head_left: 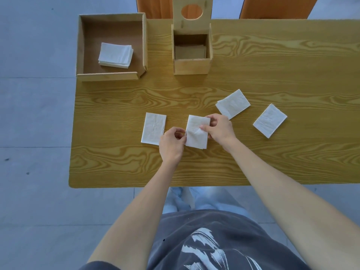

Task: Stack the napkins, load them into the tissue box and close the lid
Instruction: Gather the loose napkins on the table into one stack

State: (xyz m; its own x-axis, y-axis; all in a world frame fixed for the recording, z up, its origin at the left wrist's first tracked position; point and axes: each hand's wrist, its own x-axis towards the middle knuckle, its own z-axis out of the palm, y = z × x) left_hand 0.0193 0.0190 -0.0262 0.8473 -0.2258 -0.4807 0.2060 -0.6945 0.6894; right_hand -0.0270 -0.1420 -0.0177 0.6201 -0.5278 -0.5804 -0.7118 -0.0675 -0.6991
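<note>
napkin held between both hands over the table

wood-grain table (272, 162) is seen from above, with grey floor tiles (35, 114) around it and two orange chair backs (276, 7) at the far edge. near the middle of the table, a white napkin (195, 136) is held by both hands. the left hand (171, 145) is closed on the napkin's left edge, with thumb and fingers pinched narrowly on the paper. the right hand (221, 128) is closed on the right edge and upper corner, and its thumb is laid across the top face of the napkin. both forearms are stretched forward from the body and meet at the napkin; the backs of the hands are turned up to the camera. whether the napkin is lifted or lies on the table cannot be told.

just beside the left hand a second napkin (153, 128) is lying flat, and its lower right corner is covered by that hand. two further napkins (232, 104) (269, 120) are lying apart on the right, turned at an angle. the tissue box (191, 65) is standing at the far side, and its lid (191, 16) with a round hole is raised upright. in the open wooden tray (111, 76) at the far left corner, a stack of napkins (116, 55) is placed.
</note>
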